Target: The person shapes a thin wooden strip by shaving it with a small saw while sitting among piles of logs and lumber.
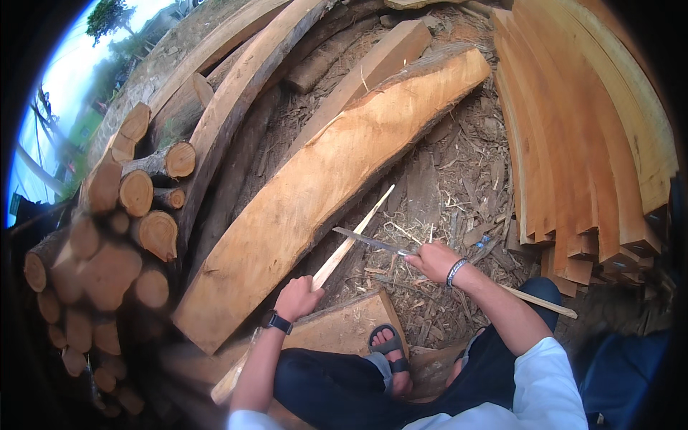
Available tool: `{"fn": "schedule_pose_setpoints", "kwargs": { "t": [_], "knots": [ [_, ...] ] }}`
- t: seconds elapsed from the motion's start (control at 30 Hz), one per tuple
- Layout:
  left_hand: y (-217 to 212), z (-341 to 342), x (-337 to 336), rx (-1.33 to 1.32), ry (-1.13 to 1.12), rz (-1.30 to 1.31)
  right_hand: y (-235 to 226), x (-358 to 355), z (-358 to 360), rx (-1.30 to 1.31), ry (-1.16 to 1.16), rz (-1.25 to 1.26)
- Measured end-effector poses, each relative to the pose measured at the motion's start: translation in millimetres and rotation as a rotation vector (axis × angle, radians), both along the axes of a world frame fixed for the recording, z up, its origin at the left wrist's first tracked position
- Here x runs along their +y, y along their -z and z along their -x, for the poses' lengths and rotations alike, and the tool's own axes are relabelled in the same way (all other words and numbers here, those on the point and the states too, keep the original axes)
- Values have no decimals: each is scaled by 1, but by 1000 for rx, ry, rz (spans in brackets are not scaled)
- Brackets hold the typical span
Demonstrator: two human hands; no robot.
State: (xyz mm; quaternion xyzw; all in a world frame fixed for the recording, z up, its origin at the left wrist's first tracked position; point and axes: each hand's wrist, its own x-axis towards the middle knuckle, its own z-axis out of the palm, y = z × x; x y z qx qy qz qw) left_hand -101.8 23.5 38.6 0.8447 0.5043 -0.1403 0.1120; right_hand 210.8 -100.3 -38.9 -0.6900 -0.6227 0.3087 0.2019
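Note:
My left hand (297, 299) is closed around a pale, whittled wooden stick (346, 249), whose narrow tip points up and away from me. A wider end of pale wood shows beside my left forearm, roughly in line with the stick. In my right hand (434, 262) is a knife (373, 242), its long, thin blade pointing left, close to the stick; I cannot tell if they touch. From behind my right forearm a pale rod (541, 301) sticks out, roughly in line with the blade; whether it belongs to the knife is hidden.
A thick, rough-edged slab (322, 179) lies diagonally ahead, with a beam (369, 75) behind it. Cut logs (156, 235) are piled at left. Long boards (566, 143) are stacked at right. Shavings and bark chips (444, 304) cover the ground; my sandalled foot (388, 346) is by a short plank (344, 319).

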Motion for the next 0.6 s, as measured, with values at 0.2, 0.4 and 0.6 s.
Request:
{"fn": "schedule_pose_setpoints", "kwargs": {
  "t": [0.2, 0.4, 0.6],
  "knots": [
    [-6, -3, -5, 1, -25, -34, -13, -15, 23, -16, -36, -9],
    [-9, -10, -6, -23, 18, -28, -9, 8, -19, -9, 131, 63],
    [-3, -4, -4, -9, -33, -7, 2, -8, 15, 10, -10, -48]
  ]
}}
